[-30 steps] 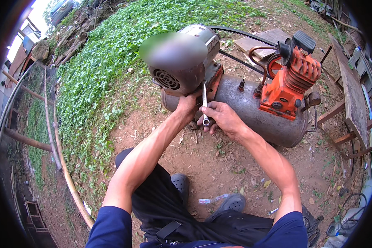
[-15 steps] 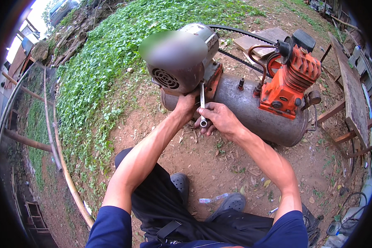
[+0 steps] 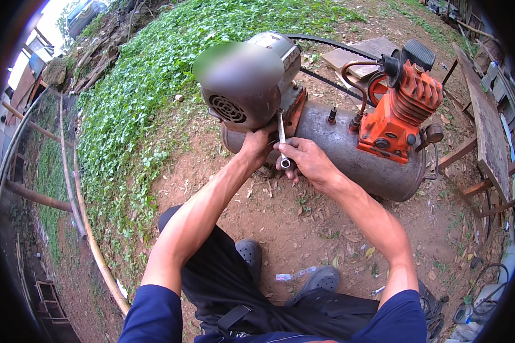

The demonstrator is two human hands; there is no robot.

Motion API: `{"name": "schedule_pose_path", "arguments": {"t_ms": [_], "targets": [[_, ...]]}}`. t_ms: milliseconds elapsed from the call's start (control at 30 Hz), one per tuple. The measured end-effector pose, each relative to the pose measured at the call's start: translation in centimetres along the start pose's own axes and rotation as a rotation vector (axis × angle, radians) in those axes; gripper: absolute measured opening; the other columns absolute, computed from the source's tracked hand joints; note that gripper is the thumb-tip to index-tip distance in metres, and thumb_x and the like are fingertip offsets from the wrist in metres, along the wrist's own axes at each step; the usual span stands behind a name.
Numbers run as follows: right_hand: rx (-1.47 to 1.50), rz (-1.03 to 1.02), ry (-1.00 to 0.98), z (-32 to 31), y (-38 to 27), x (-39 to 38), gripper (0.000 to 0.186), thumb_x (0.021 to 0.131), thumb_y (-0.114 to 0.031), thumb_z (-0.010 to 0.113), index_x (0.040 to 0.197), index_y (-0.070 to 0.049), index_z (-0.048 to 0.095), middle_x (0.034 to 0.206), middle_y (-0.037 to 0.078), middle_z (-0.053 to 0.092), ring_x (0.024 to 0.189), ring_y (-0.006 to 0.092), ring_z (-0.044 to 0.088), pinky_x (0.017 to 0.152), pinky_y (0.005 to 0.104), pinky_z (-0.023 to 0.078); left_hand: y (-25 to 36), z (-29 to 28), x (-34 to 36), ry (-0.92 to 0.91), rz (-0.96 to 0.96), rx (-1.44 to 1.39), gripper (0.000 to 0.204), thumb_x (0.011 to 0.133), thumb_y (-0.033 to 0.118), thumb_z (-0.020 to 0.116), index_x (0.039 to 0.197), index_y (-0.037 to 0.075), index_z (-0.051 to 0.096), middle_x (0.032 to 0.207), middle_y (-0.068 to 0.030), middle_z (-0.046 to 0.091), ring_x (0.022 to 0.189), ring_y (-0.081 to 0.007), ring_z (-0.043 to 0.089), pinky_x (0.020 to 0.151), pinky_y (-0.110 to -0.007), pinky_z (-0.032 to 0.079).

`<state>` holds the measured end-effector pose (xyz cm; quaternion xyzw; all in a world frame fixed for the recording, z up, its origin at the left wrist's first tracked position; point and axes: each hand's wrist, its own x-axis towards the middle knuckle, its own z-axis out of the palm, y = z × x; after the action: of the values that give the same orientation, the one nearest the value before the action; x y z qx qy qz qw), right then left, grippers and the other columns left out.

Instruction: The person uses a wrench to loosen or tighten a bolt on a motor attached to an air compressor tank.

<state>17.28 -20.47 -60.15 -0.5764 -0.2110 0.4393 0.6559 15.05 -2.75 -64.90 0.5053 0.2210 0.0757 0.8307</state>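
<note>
My right hand (image 3: pixel 308 162) is closed on the lower part of a combination wrench (image 3: pixel 281 134). The wrench's ring end sticks out by my fingers, while its upper end meets the orange mounting plate (image 3: pixel 295 111) at the foot of the motor. The grey electric motor (image 3: pixel 252 103) sits on a rusty air compressor tank (image 3: pixel 332 140); part of it is blurred. My left hand (image 3: pixel 257 143) reaches beneath the motor's edge beside the wrench, its fingers hidden there. To the right on the tank stands an orange compressor pump (image 3: pixel 397 117), joined to the motor by a black belt (image 3: pixel 337 84).
Wooden boards (image 3: pixel 360 57) lie on the ground behind the belt. A wooden bench (image 3: pixel 489 137) stands at the right. Bamboo poles and netting (image 3: pixel 68 166) line the left side, next to green ground plants (image 3: pixel 120 126). My clogs (image 3: pixel 323 280) rest on bare soil.
The wrench's lower end has swung slightly right and up with my right hand. My left hand stays almost where it was under the motor.
</note>
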Motion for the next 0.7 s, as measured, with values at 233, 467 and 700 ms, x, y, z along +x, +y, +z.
{"name": "schedule_pose_path", "arguments": {"t_ms": [233,467,700], "targets": [[0.095,0.048,0.019,0.1,-0.5,-0.8,0.027,0.102,-0.023,0.049,0.116,0.0,0.052,0.068,0.001,0.053,0.048,0.0048,0.041,0.04,0.0221,0.029,-0.1,-0.8,0.2,0.013,-0.009,0.046,0.027,0.094,0.018,0.062,0.119,0.009,0.057,0.106,-0.0037,0.064,0.093,-0.0174,0.061,0.081,-0.037,0.05],[-0.362,-0.106,0.162,-4.5,-0.3,-0.6,0.038,0.091,-0.031,0.068,0.112,0.0,0.065,0.073,0.003,0.062,0.064,0.009,0.053,0.058,0.0259,0.044,0.1,-0.5,-0.1,0.052,-0.023,0.022,0.017,0.091,0.014,0.065,0.107,0.012,0.06,0.099,0.0001,0.065,0.075,-0.0117,0.057,0.07,-0.033,0.047],[-0.85,-0.493,0.482,-10.0,-2.5,1.1,0.027,0.086,-0.028,0.07,0.098,-0.003,0.072,0.086,0.016,0.07,0.077,0.0295,0.066,0.075,0.0386,0.051,0.1,-0.4,-0.4,0.061,0.0,0.017,0.017,0.091,0.015,0.066,0.107,0.011,0.062,0.097,0.0003,0.067,0.073,-0.0124,0.058,0.066,-0.03,0.045]]}}
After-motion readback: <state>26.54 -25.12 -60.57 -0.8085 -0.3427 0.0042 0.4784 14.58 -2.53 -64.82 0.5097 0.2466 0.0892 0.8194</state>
